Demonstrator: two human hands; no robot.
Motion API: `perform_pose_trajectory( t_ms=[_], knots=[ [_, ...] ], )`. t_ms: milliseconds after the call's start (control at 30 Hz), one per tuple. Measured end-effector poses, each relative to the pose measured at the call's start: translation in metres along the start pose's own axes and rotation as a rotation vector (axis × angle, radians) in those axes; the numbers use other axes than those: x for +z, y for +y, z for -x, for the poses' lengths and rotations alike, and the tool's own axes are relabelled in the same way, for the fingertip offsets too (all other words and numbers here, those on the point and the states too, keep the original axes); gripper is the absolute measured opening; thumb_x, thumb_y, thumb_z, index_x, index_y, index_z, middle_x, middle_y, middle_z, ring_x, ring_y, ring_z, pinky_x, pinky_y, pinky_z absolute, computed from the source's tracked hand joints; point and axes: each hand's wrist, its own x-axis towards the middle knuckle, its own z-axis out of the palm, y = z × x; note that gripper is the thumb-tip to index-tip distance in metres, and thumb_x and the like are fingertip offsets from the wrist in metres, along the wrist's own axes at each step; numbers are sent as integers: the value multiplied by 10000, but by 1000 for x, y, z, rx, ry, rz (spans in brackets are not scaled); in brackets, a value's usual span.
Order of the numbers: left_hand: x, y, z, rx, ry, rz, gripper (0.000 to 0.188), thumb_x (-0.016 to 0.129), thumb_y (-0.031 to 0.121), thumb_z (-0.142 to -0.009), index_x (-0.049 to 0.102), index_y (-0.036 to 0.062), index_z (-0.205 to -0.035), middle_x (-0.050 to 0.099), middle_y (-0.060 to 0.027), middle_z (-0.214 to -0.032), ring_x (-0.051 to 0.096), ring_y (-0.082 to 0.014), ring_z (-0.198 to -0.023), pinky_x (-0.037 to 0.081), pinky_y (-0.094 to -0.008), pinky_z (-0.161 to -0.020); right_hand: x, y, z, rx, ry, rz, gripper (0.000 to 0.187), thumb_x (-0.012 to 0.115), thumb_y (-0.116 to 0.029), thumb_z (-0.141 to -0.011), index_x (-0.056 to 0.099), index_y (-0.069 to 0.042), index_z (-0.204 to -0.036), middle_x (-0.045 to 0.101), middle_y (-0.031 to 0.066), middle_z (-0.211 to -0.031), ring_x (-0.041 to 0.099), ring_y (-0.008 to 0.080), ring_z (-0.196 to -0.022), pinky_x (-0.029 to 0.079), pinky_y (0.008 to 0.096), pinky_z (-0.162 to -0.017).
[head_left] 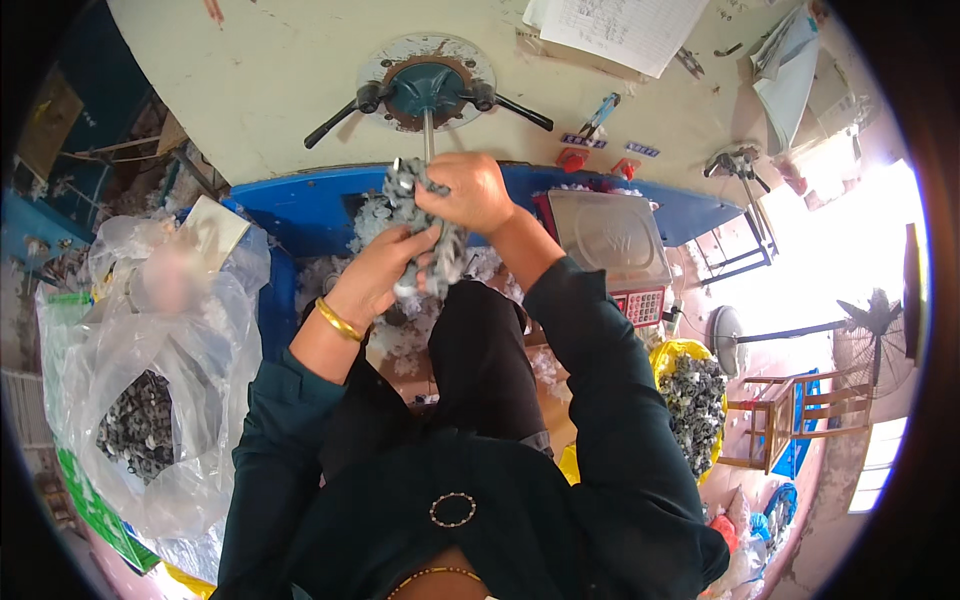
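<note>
A bunch of small grey and black pieces (405, 205) hangs at the near edge of the machine, just below a thin metal rod (429, 135). The exact kind of these pieces is too blurred to make out. My right hand (470, 190) is closed around the upper right of the bunch, by the rod's lower end. Lower down, my left hand (385, 268) curls its fingers and thumb on the bunch. Behind the rod is a dark green hub (427, 92) with two black lever handles. Pale grey scraps (373, 222) cling beside the bunch.
A large clear plastic bag (215, 350) with dark pieces stands at the left. To the right are a scale (610, 235), a yellow sack (690, 400) of similar pieces, a fan (727, 338) and a wooden chair (775, 420). Pliers (601, 113) and papers (625, 30) lie on the cream surface.
</note>
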Motion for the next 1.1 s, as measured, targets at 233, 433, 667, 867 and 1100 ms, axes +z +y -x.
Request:
perform_pose_trajectory(
  t_ms=[233, 433, 667, 867, 1100],
  knots=[
    [-33, 21, -34, 172, -73, 178, 174, 686, 182, -868, 569, 73, -800, 542, 24, -689, 521, -54, -589, 466, -203, -525, 28, 37, -29, 223, 100, 263, 267, 645, -325, -704, 600, -75, -619, 596, 101, -665, 600, 327, -638, 485, 434, -560],
    [-20, -24, -12, 174, 162, 223, 258, 631, 103, -889, 579, 15, -1126, 657, -65, -932, 637, -147, -728, 554, -319, -673, 25, 17, -16, 237, 104, 251, 268, 676, -304, -689, 587, -61, -620, 595, 89, -682, 595, 329, -652, 477, 418, -557],
    [-15, -75, 2, 527, 296, -59, 207, 642, 104, -879, 590, 4, -1053, 637, -48, -867, 597, -126, -698, 510, -279, -655, 14, -28, 9, 486, 82, 159, 295, 671, -307, -697, 595, -30, -633, 583, 133, -640, 570, 329, -605, 463, 419, -563],
    [0, -25, 17, 593, 258, -30, 248, 642, 164, -882, 594, 16, -1075, 633, -47, -995, 590, -114, -813, 495, -264, -746, 3, -28, -3, 900, -1, -249, 365, 673, -304, -756, 607, 50, -704, 547, 211, -597, 437, 310, -518, 417, 399, -553],
    [-11, -5, -44, 476, 318, 10, 261, 677, 291, -882, 574, 51, -877, 591, -15, -770, 549, -107, -680, 437, -235, -632, 36, 16, -53, 1023, 149, 78, 385, 607, -368, -787, 657, 12, -831, 643, 239, -803, 614, 417, -821, 481, 451, -727]
  ],
)
